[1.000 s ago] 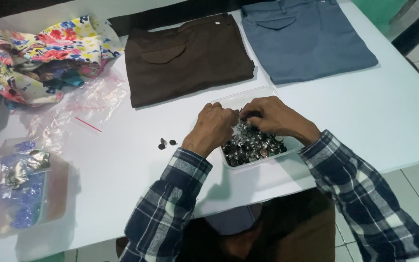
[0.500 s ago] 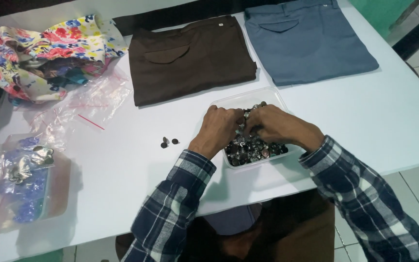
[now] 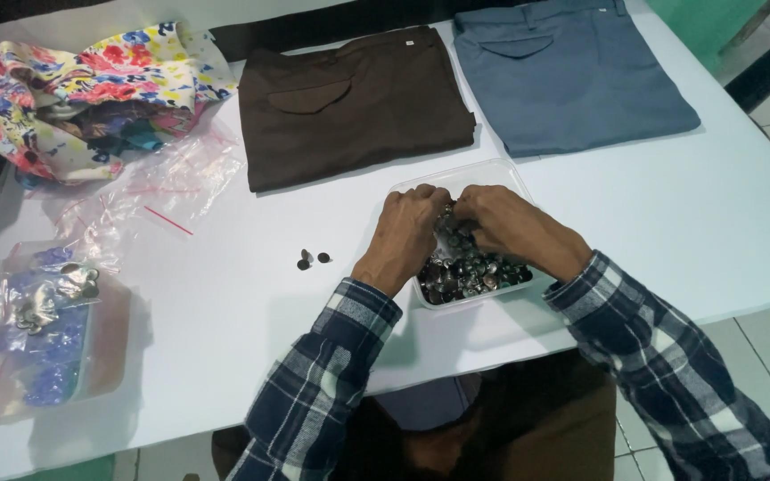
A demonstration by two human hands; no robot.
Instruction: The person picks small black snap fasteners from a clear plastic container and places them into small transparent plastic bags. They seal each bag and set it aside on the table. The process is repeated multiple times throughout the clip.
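A clear plastic tray (image 3: 456, 175) full of small dark, shiny buttons (image 3: 467, 273) sits near the front edge of the white table (image 3: 724, 223). My left hand (image 3: 405, 233) and my right hand (image 3: 507, 224) are both inside the tray, fingertips meeting over the buttons and curled as if pinching among them. What the fingers grip is hidden. Two loose dark buttons (image 3: 311, 259) lie on the table just left of my left hand.
Folded brown trousers (image 3: 358, 102) and folded grey-blue trousers (image 3: 572, 71) lie behind the tray. Floral cloth (image 3: 82, 85) and clear plastic bags (image 3: 162, 191) are at the back left. A bag of blue and metal pieces (image 3: 42, 338) lies at the front left.
Both hands have stayed in the tray, fingers working among the buttons. The view has shifted slightly; nothing else on the table moved.
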